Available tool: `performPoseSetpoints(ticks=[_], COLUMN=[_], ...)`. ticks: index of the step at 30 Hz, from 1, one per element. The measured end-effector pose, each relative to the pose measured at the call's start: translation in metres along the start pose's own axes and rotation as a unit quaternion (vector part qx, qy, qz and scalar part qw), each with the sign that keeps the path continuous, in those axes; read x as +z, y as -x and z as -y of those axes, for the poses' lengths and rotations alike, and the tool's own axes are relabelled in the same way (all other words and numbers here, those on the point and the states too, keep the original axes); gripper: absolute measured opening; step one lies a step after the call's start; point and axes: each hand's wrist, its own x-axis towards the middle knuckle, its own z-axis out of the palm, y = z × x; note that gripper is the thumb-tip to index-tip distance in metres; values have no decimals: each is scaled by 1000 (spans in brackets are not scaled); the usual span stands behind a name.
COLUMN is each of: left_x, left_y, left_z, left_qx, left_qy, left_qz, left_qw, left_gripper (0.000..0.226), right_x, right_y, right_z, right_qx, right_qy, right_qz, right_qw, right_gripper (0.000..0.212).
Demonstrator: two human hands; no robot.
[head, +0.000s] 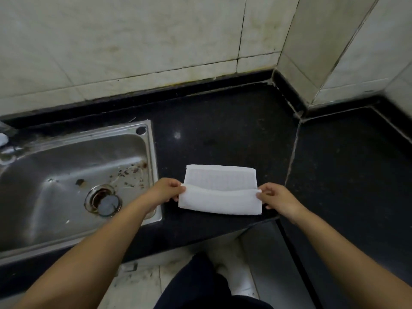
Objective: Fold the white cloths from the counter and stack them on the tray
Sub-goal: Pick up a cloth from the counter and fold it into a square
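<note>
Both grips pinch the near flap of the white cloth point(219, 190): the left hand point(166, 190) its left corner, the right hand point(275, 198) its right, fingertips partly hidden behind the fabric. The cloth lies half-folded on the black counter point(223, 134), just right of the steel sink point(71, 175). No tray shows.

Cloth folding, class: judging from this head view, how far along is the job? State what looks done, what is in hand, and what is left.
Done: nothing visibly finished; no tray or stack is in view.
In hand: one cloth lies on the counter beside the sink. The left hand and right hand pinch its near corners, with the near flap lifted over the far part.
Left: finish this fold and place the cloth on the tray.
</note>
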Motion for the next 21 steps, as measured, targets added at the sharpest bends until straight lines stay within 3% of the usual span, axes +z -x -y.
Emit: performPoseSetpoints(ticks=[5, 11, 15, 17, 19, 21], left_x=[-3, 9, 17, 21, 33, 58], left_y=[-37, -68, -72, -70, -63, -49], left_z=[-21, -23, -19, -23, -35, -54], left_qx=[50, 48, 70, 113, 186, 270], left_qy=[-54, -146, -235, -314, -373, -372], left_qz=[-109, -156, -197, -230, -199, -79], left_qw=[991, 976, 949, 914, 887, 884], left_gripper=[15, 11, 12, 19, 29, 33], right_x=[-4, 4, 8, 7, 2, -5], right_y=[-42, -68, -72, -73, -76, -78], right_z=[30, 27, 24, 26, 31, 36], right_qx=[-11, 23, -6, -20, -20, -8], right_qy=[101, 191, 301, 346, 363, 351], right_qz=[-106, -136, -154, -137, -104, -78], right_qw=[989, 972, 941, 928, 926, 933], right_gripper=[8, 8, 16, 29, 34, 31])
